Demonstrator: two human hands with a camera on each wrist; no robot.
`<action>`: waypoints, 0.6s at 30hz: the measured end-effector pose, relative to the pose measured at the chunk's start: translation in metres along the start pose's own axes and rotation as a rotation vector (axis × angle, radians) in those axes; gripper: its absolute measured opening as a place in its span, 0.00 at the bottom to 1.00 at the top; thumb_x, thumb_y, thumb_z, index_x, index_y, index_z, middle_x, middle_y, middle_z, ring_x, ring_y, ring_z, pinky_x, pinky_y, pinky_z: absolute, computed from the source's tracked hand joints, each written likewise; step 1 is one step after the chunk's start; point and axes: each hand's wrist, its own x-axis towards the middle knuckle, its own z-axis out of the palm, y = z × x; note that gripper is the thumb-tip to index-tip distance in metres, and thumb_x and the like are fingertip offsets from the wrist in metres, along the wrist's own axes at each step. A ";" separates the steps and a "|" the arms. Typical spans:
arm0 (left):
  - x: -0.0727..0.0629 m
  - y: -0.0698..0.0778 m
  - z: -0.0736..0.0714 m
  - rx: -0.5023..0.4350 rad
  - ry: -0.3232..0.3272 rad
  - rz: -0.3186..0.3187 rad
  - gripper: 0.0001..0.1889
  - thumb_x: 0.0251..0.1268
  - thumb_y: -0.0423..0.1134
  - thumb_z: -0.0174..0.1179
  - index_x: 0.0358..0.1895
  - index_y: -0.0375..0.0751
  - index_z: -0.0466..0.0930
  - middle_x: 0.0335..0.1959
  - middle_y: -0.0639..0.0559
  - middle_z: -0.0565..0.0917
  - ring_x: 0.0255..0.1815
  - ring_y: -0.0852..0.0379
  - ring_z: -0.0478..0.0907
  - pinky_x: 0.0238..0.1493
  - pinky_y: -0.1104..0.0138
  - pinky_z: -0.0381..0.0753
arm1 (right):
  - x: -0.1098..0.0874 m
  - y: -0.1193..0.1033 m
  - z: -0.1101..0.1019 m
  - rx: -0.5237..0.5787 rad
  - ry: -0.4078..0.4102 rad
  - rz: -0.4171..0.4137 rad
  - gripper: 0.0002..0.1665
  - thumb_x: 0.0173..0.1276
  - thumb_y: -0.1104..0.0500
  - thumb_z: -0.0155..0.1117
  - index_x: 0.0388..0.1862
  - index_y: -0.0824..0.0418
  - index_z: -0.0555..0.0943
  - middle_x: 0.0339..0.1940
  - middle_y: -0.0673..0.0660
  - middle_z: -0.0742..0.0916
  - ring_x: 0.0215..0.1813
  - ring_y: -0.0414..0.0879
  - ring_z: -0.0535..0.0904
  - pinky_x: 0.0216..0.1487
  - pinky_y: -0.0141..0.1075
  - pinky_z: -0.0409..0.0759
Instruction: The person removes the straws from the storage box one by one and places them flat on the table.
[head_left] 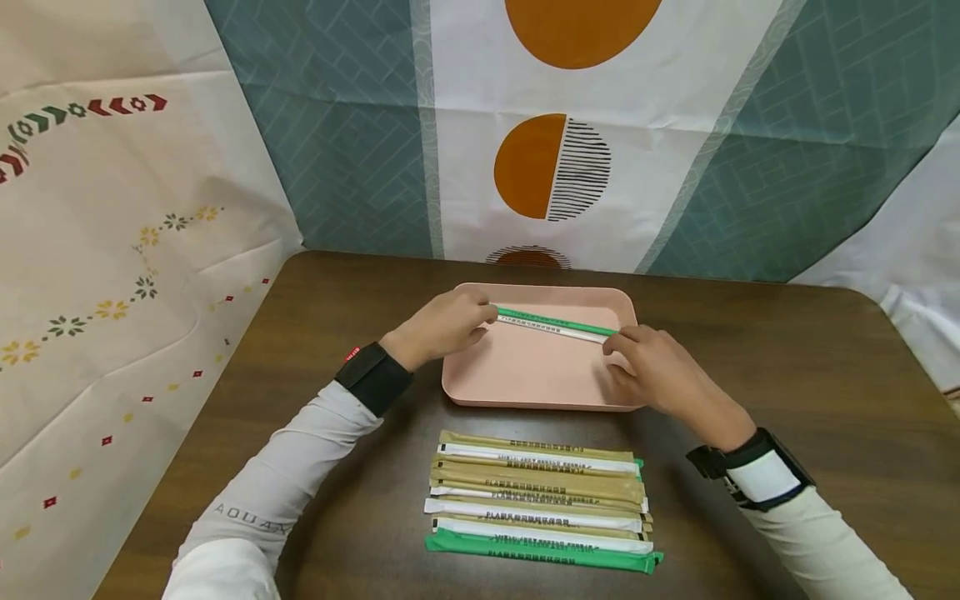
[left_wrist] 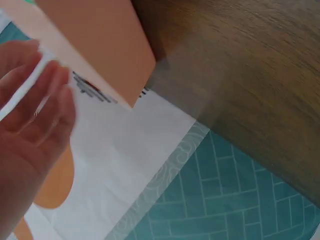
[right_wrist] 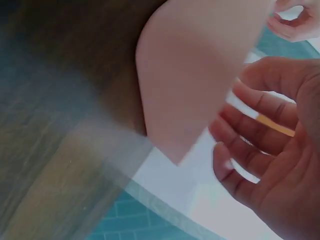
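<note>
A green wrapped straw [head_left: 555, 322] and a white wrapped straw [head_left: 553, 330] lie side by side, slanting across the back half of a pink tray [head_left: 517, 379]. My left hand [head_left: 446, 325] pinches the green straw at its left end, thumb and fingertips over the tray's left rim. At the other end, my right hand [head_left: 667, 371] pinches the same straw with its fingers curled. Both ends are hidden behind fingertips. In the wrist views, the left hand [left_wrist: 37, 107] and right hand [right_wrist: 270, 125] show bent fingers beside the tray wall.
In front of the tray, several wrapped straws [head_left: 536, 483] in tan, white and green lie in a row on the brown wooden table [head_left: 772, 358]. A patterned cloth [head_left: 360, 150] hangs behind the table's far edge, and another cloth [head_left: 97, 250] is on the left.
</note>
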 end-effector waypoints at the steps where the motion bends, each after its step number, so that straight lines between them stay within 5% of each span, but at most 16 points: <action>1: 0.001 -0.001 0.004 0.003 -0.030 -0.012 0.07 0.60 0.29 0.66 0.41 0.36 0.82 0.37 0.45 0.80 0.41 0.50 0.77 0.44 0.63 0.77 | 0.003 0.002 0.004 -0.015 -0.021 0.004 0.16 0.50 0.69 0.76 0.38 0.67 0.80 0.31 0.59 0.82 0.28 0.48 0.74 0.27 0.40 0.73; 5: 0.002 -0.003 0.017 0.048 -0.104 -0.067 0.12 0.62 0.33 0.65 0.48 0.39 0.80 0.42 0.44 0.79 0.48 0.47 0.75 0.49 0.59 0.75 | 0.009 0.007 0.019 -0.078 -0.105 0.019 0.22 0.55 0.67 0.73 0.49 0.70 0.78 0.36 0.62 0.81 0.33 0.52 0.77 0.27 0.41 0.73; 8: 0.002 -0.004 0.025 0.082 -0.093 -0.099 0.13 0.64 0.35 0.63 0.51 0.40 0.78 0.44 0.43 0.78 0.52 0.45 0.73 0.53 0.56 0.73 | 0.010 0.008 0.028 -0.098 -0.125 0.042 0.23 0.57 0.67 0.69 0.52 0.71 0.77 0.38 0.63 0.81 0.37 0.55 0.77 0.31 0.43 0.74; 13: 0.007 -0.003 0.031 0.126 -0.085 -0.114 0.14 0.68 0.36 0.60 0.54 0.41 0.76 0.45 0.43 0.78 0.50 0.46 0.75 0.52 0.56 0.72 | 0.010 0.009 0.038 -0.090 -0.056 0.036 0.12 0.57 0.68 0.68 0.41 0.69 0.80 0.31 0.61 0.80 0.33 0.54 0.75 0.37 0.44 0.74; 18: 0.007 0.000 0.034 0.154 -0.093 -0.100 0.11 0.67 0.33 0.60 0.52 0.42 0.78 0.42 0.44 0.79 0.44 0.48 0.77 0.47 0.59 0.75 | 0.010 0.008 0.037 -0.091 -0.071 0.045 0.07 0.57 0.67 0.70 0.29 0.65 0.78 0.23 0.56 0.78 0.26 0.47 0.72 0.30 0.39 0.72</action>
